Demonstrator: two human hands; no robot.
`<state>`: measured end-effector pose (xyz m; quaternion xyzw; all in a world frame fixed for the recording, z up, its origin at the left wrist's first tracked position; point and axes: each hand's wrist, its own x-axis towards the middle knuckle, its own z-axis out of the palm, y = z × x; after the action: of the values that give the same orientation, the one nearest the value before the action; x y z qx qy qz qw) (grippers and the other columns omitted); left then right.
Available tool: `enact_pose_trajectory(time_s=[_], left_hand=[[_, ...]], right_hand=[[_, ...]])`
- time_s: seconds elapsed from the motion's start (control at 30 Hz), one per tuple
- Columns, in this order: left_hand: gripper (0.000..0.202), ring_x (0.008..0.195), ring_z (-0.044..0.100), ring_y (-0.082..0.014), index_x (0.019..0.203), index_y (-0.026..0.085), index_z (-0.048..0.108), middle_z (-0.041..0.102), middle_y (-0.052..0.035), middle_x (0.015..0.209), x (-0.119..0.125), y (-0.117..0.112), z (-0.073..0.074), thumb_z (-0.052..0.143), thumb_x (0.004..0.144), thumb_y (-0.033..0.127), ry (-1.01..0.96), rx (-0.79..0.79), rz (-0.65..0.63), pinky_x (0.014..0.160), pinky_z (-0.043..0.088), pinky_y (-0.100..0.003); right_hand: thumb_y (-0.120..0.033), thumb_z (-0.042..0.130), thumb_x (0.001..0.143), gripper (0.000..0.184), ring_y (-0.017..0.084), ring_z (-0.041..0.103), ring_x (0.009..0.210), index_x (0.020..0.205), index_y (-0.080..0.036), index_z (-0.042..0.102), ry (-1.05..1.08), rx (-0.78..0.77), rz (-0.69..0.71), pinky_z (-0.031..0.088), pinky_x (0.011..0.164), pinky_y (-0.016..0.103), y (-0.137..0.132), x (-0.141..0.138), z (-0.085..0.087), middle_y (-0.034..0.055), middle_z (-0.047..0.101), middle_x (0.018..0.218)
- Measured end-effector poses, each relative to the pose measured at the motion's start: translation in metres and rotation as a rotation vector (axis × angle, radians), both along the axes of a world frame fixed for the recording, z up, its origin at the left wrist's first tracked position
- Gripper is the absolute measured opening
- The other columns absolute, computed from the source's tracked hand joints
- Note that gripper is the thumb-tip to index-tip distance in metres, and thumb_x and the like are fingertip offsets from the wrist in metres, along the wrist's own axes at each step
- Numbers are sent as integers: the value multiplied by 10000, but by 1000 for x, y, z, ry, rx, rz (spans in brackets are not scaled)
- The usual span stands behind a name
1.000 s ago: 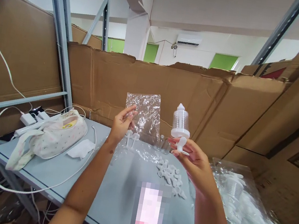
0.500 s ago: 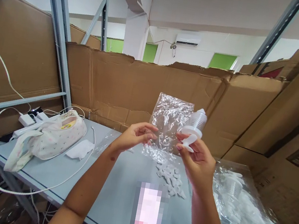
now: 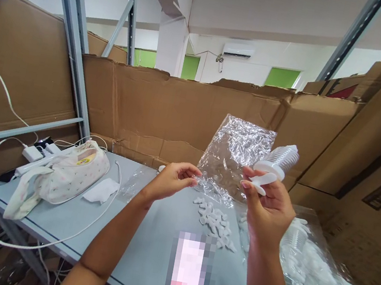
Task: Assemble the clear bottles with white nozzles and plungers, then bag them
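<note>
My right hand [image 3: 270,203] grips a white ribbed plastic piece [image 3: 279,160], a coiled-looking cylinder with a round flange, tilted up to the right. Pinched with it is a small smooth white plastic piece [image 3: 263,180] with rounded ends. A clear plastic bag [image 3: 238,153] hangs between my hands, crinkled and shiny. The fingertips of my left hand [image 3: 178,179] are closed at the bag's lower left corner. Below the bag, several small white plastic pieces [image 3: 215,220] lie in a loose pile on the grey table [image 3: 153,249].
A large clear bag of white parts [image 3: 323,269] lies at the right. To the left are a patterned cloth pouch [image 3: 74,173], a white tissue [image 3: 101,190], a power strip [image 3: 38,160] and a looping white cable [image 3: 47,245]. Cardboard walls [image 3: 167,109] border the table.
My right hand has moved right with the ribbed piece, which now leans further right. The clear bag has shifted right and tilted, showing more of itself. My left hand has barely moved.
</note>
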<state>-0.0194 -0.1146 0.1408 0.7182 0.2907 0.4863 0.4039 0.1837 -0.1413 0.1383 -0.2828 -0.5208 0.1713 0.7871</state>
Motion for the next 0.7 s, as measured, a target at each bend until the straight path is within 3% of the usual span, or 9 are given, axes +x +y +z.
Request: enact_pose_trajectory(time_s=[0.13,0.33,0.47,0.57,0.7], left_hand=[[116,769,607,-153,876,185,679,671,-45,836,5,1,-3,630,795,252,2,104,96,728,483,-294],[127,772,575,-137,785,169,649,625,-38,826,1,1,0,542,850,186,53,308,170,695,461,-252],[136,854,572,-129,815,165,640,586,-65,1002,-7,1,4,521,878,182,107,455,63,739,484,-258],[132,872,585,-135,847,165,623,624,-55,929,-9,-2,5,510,899,209,143,417,-16,786,490,-274],[162,906,611,-146,901,159,609,656,-63,962,-5,-5,5,593,856,314,87,239,-69,851,486,-291]], right_hand=[[-251,766,715,289,239,682,965,986,-219,673,27,-9,3,517,921,422,1,2,-1,67,729,975],[-267,782,690,310,241,691,958,965,-181,668,84,29,-41,512,940,463,8,4,0,66,733,960],[-259,794,663,302,212,716,862,917,-173,656,210,86,-112,531,909,466,14,11,3,20,739,850],[-245,790,666,283,198,723,835,906,-183,652,251,86,-98,532,906,452,17,13,4,2,745,811],[-244,787,672,280,198,722,864,911,-187,652,270,75,-72,522,925,451,20,10,1,6,755,838]])
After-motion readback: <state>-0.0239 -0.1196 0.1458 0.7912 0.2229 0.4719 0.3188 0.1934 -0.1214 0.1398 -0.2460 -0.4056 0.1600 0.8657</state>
